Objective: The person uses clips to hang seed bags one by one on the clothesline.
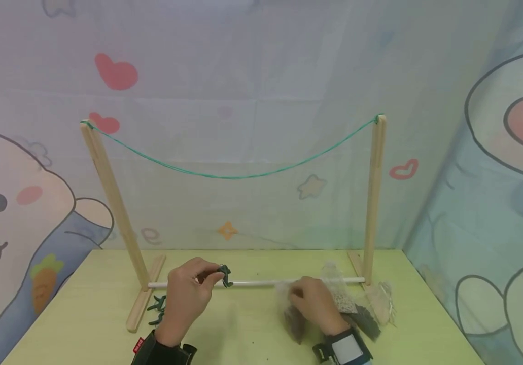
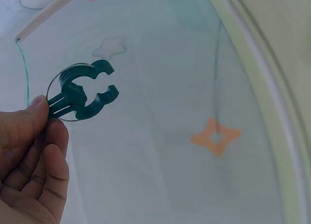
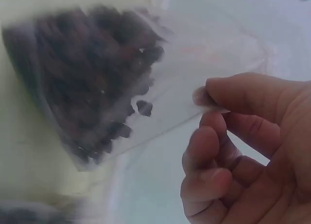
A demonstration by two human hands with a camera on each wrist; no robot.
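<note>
Head view: a green clip (image 1: 225,274) is pinched by the left hand (image 1: 187,294), a clear bag (image 3: 112,83) by the right hand (image 3: 252,151). The bag could be dropped, being held only by its thin edge.

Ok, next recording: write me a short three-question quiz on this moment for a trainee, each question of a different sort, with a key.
1. True or false: the left hand pinches a green clip.
2. Multiple choice: what does the right hand hold in the right wrist view? A) a clear bag of dark bits, B) a wooden post, C) the green string.
3. Fill in: the green string hangs slack between two wooden ___.

Key
1. True; thumb and fingers grip its handle end, and its jaws stand open.
2. A; the hand pinches the bag by its clear top edge.
3. Posts; the string is tied at the top of each.
</note>
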